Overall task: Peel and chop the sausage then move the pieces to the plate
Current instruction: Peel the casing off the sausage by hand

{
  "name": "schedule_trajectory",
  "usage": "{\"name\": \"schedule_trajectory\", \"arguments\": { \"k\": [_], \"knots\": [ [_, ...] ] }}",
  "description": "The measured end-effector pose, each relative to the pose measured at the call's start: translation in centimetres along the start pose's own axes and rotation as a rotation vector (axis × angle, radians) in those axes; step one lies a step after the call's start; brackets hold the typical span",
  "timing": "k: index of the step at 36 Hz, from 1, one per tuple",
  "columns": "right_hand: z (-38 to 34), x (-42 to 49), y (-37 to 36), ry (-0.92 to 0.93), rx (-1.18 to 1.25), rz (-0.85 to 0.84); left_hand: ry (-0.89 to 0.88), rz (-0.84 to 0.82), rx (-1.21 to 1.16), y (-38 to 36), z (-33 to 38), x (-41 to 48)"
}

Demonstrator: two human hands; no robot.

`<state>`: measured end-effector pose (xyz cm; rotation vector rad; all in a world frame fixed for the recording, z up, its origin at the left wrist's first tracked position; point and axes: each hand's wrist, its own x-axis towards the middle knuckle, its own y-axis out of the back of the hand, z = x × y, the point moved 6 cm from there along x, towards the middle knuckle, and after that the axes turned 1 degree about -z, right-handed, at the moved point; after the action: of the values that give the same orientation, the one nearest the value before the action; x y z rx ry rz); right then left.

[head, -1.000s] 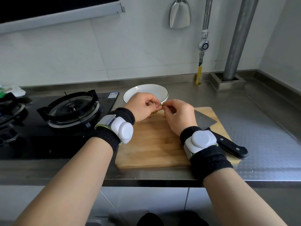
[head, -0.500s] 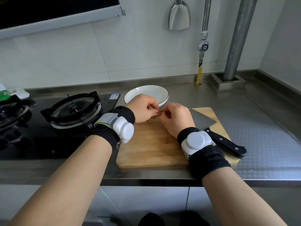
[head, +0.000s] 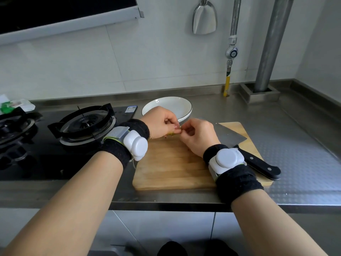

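A steel tabletop (head: 276, 126) runs along a white tiled wall, and a wooden chopping board (head: 171, 163) lies at its front edge. Over the far end of the board both hands meet fingertip to fingertip: the left hand (head: 160, 122) curls around the sausage (head: 170, 133), of which only a small yellowish-pink bit shows beneath the fingers, and the right hand (head: 199, 135) pinches at its end, apparently picking at the casing. The white plate (head: 182, 106) stands just behind the board, partly hidden by the left hand. A cleaver (head: 239, 145) lies on the right side of the board, its black handle reaching past the near right corner, untouched. A gas stove (head: 86, 122) sits left of the board.

The sausage likely handles as light, soft and somewhat greasy, with a thin casing that tears easily; I judge the best hold is around its body with one hand while the other nips the loose skin at the tip and strips it lengthwise
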<state>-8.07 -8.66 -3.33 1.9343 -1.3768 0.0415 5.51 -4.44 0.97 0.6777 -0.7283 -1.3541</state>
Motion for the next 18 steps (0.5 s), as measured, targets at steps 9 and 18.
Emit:
{"name": "schedule_trajectory", "arguments": {
  "k": [9, 18],
  "knots": [
    [-0.04, -0.08, -0.15, 0.008, -0.016, -0.035, -0.035, -0.054, 0.048, -0.35, 0.06, -0.1],
    [0.13, -0.31, -0.02, -0.101, 0.294, -0.067, -0.072, -0.061, 0.061, 0.52, -0.09, -0.03]
  ]
}}
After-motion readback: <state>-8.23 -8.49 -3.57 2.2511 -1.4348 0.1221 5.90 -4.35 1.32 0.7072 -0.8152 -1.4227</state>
